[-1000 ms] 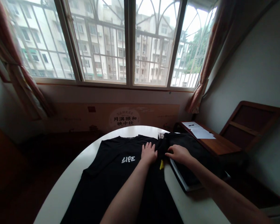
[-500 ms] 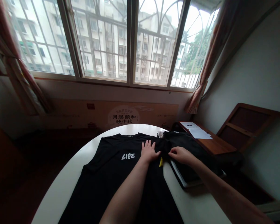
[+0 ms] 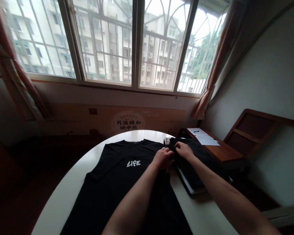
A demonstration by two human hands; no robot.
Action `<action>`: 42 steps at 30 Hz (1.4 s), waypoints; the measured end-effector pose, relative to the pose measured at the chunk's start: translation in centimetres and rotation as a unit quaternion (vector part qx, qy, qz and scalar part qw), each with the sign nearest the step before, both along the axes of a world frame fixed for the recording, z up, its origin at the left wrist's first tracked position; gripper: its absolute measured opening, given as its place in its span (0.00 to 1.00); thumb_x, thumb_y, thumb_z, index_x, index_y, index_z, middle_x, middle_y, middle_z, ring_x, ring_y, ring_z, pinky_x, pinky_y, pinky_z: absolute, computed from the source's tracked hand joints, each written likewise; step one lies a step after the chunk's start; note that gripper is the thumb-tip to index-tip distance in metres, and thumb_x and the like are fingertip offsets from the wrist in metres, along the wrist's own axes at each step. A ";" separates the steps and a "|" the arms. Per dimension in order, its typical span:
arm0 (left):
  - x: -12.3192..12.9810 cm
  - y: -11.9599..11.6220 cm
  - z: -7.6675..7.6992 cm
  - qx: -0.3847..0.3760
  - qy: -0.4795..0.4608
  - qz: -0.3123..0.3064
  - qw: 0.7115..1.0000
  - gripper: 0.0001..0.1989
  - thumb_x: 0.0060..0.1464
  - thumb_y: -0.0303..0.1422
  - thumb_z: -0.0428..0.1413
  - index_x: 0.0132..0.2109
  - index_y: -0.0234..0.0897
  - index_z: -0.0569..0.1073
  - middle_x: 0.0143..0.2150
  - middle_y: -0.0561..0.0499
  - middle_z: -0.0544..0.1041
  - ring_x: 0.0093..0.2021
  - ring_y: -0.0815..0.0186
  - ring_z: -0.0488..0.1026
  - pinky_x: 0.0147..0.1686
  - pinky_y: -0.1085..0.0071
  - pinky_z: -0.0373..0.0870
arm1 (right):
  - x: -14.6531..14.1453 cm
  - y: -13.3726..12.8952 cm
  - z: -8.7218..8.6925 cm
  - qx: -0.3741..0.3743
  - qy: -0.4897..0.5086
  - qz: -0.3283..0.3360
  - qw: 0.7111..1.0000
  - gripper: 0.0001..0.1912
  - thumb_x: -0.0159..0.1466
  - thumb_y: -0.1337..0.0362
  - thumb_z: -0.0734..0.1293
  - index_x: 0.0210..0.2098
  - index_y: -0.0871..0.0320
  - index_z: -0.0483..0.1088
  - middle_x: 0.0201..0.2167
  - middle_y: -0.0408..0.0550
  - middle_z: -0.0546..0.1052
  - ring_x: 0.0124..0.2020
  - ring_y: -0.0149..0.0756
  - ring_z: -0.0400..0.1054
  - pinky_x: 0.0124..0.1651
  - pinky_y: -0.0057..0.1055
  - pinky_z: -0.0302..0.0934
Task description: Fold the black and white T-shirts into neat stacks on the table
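Observation:
A black T-shirt [image 3: 107, 182] with white lettering on its chest lies spread on a white round table [image 3: 71, 182]. My left hand [image 3: 162, 159] is at the shirt's right-hand sleeve, its fingers curled down onto the cloth. Just beyond it, my right hand [image 3: 185, 150] pinches black cloth at the outer part of that sleeve. Fingertips of both hands are partly hidden. Under my right forearm, a pile of dark cloth with a flat dark item [image 3: 189, 182] with a pale edge rests on the table.
A small white item [image 3: 167, 140] sits behind the sleeve. To the right stands a wooden chair or bench [image 3: 229, 153] with white papers [image 3: 205, 137] on it. A window [image 3: 137, 49] with curtains [image 3: 208, 94] is beyond the table.
My left hand has gone from lying flat with spread fingers to curled on the sleeve. My right hand has moved away from me along the sleeve. A yellow piece is now hidden.

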State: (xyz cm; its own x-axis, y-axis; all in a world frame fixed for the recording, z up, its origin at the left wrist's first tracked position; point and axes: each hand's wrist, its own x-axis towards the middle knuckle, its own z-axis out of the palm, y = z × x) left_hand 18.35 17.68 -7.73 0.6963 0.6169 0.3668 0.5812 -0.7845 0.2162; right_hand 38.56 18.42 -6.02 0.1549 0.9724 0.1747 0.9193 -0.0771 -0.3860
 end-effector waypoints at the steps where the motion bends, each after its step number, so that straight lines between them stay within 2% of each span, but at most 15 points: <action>1: 0.2 -0.2 0.1 0.003 0.004 -0.014 1.000 0.14 0.59 0.38 0.59 0.51 0.45 0.76 0.49 0.48 0.77 0.51 0.57 0.72 0.48 0.65 0.71 | 0.2 0.2 -0.1 0.004 0.008 -0.005 1.000 0.12 0.63 0.67 0.64 0.44 0.56 0.76 0.41 0.47 0.81 0.42 0.36 0.74 0.41 0.26 0.58; 4: 0.8 -0.8 0.3 0.005 0.022 -0.039 0.999 0.10 0.58 0.33 0.57 0.46 0.44 0.78 0.45 0.50 0.78 0.46 0.58 0.75 0.41 0.68 0.71 | 0.9 0.7 -0.5 0.013 0.032 -0.013 0.999 0.12 0.63 0.68 0.64 0.43 0.56 0.76 0.42 0.48 0.81 0.42 0.36 0.74 0.42 0.26 0.59; 7: 1.3 -1.3 0.6 0.003 0.040 -0.045 0.998 0.06 0.56 0.31 0.57 0.40 0.39 0.79 0.41 0.47 0.79 0.41 0.58 0.77 0.37 0.68 0.71 | 1.3 1.1 -0.9 0.017 0.057 -0.015 0.998 0.13 0.62 0.70 0.64 0.44 0.57 0.77 0.41 0.47 0.81 0.42 0.36 0.74 0.43 0.26 0.60; 10: 1.7 -1.8 1.1 0.003 0.049 -0.056 0.997 0.05 0.54 0.32 0.57 0.36 0.36 0.77 0.38 0.46 0.80 0.38 0.57 0.78 0.36 0.67 0.71 | 1.5 1.5 -1.1 0.018 0.082 -0.020 0.996 0.15 0.62 0.70 0.63 0.44 0.57 0.77 0.42 0.48 0.81 0.43 0.37 0.74 0.45 0.26 0.61; 15: 2.4 -2.7 1.6 -0.006 0.046 -0.091 0.995 0.05 0.49 0.34 0.60 0.35 0.38 0.76 0.37 0.48 0.79 0.37 0.57 0.78 0.36 0.67 0.72 | 1.8 2.0 -1.2 0.014 0.128 -0.033 0.991 0.15 0.61 0.71 0.63 0.43 0.59 0.79 0.43 0.50 0.81 0.46 0.39 0.74 0.47 0.27 0.62; 18: 2.3 -2.7 1.5 -0.025 0.028 -0.095 0.995 0.06 0.47 0.33 0.62 0.35 0.41 0.77 0.38 0.51 0.79 0.38 0.61 0.77 0.38 0.71 0.72 | 1.9 2.3 -1.3 -0.001 0.170 -0.043 0.985 0.14 0.61 0.71 0.64 0.42 0.59 0.79 0.40 0.50 0.81 0.39 0.37 0.75 0.40 0.26 0.64; 20: 1.8 -2.3 1.5 -0.034 -0.007 -0.051 0.998 0.08 0.53 0.32 0.59 0.41 0.43 0.77 0.43 0.52 0.79 0.42 0.64 0.76 0.41 0.74 0.71 | 2.0 2.4 -1.4 -0.020 0.206 -0.052 0.977 0.14 0.61 0.70 0.64 0.42 0.60 0.79 0.34 0.49 0.81 0.30 0.35 0.73 0.32 0.25 0.64; 22: 1.1 -1.4 1.4 -0.037 -0.044 0.038 0.998 0.12 0.60 0.29 0.51 0.48 0.40 0.75 0.48 0.49 0.77 0.46 0.64 0.75 0.47 0.73 0.70 | 1.9 2.6 -1.3 -0.038 0.246 -0.058 0.967 0.12 0.61 0.69 0.64 0.41 0.62 0.78 0.28 0.48 0.79 0.23 0.32 0.70 0.27 0.24 0.62; 24: 0.3 -0.3 0.9 -0.043 -0.061 0.131 0.989 0.17 0.63 0.26 0.43 0.51 0.36 0.74 0.51 0.43 0.76 0.50 0.60 0.74 0.51 0.67 0.70 | 1.8 2.7 -1.1 -0.054 0.288 -0.060 0.954 0.10 0.61 0.70 0.64 0.38 0.63 0.78 0.26 0.47 0.77 0.22 0.32 0.69 0.25 0.24 0.62; 26: -0.3 0.7 0.1 -0.058 -0.053 0.183 0.980 0.17 0.64 0.28 0.44 0.52 0.35 0.74 0.51 0.40 0.76 0.52 0.56 0.73 0.53 0.62 0.69 | 1.5 2.7 -0.7 -0.069 0.331 -0.061 0.939 0.10 0.62 0.71 0.63 0.37 0.64 0.77 0.25 0.48 0.77 0.22 0.32 0.69 0.25 0.25 0.63; 28: -0.6 1.4 -1.0 -0.077 -0.029 0.196 0.977 0.16 0.64 0.33 0.49 0.54 0.35 0.75 0.54 0.40 0.77 0.56 0.54 0.72 0.59 0.57 0.66 | 1.2 2.6 -0.3 -0.080 0.366 -0.061 0.925 0.10 0.62 0.71 0.62 0.38 0.63 0.76 0.26 0.48 0.77 0.22 0.32 0.69 0.26 0.26 0.64; 30: -0.6 1.7 -2.1 -0.092 0.001 0.190 0.977 0.21 0.63 0.40 0.52 0.58 0.36 0.74 0.61 0.39 0.73 0.64 0.50 0.66 0.66 0.50 0.57 | 0.8 2.4 0.1 -0.085 0.388 -0.059 0.916 0.10 0.63 0.70 0.62 0.40 0.62 0.75 0.28 0.48 0.78 0.23 0.31 0.69 0.28 0.27 0.65; 34: -0.2 1.7 -3.4 -0.107 0.052 0.181 0.976 0.32 0.65 0.49 0.46 0.68 0.35 0.64 0.72 0.39 0.59 0.73 0.48 0.50 0.70 0.43 0.44 | 0.1 1.8 0.2 -0.087 0.393 -0.060 0.913 0.12 0.68 0.65 0.60 0.44 0.60 0.74 0.34 0.50 0.79 0.26 0.31 0.70 0.28 0.26 0.65; 38: 0.2 1.7 -3.6 -0.118 0.086 0.187 0.971 0.37 0.64 0.54 0.41 0.71 0.36 0.58 0.75 0.40 0.52 0.75 0.49 0.44 0.71 0.43 0.39 | -0.5 1.7 -0.2 -0.084 0.347 -0.067 0.932 0.23 0.73 0.52 0.55 0.45 0.61 0.75 0.38 0.55 0.80 0.31 0.38 0.74 0.32 0.30 0.67; 42: 0.3 2.5 -3.1 -0.137 0.118 0.190 0.965 0.39 0.62 0.55 0.42 0.72 0.36 0.57 0.75 0.39 0.49 0.75 0.48 0.43 0.70 0.41 0.39 | -1.4 1.6 -0.7 -0.049 0.263 -0.073 0.961 0.26 0.68 0.45 0.62 0.45 0.63 0.75 0.48 0.63 0.79 0.49 0.49 0.74 0.47 0.34 0.67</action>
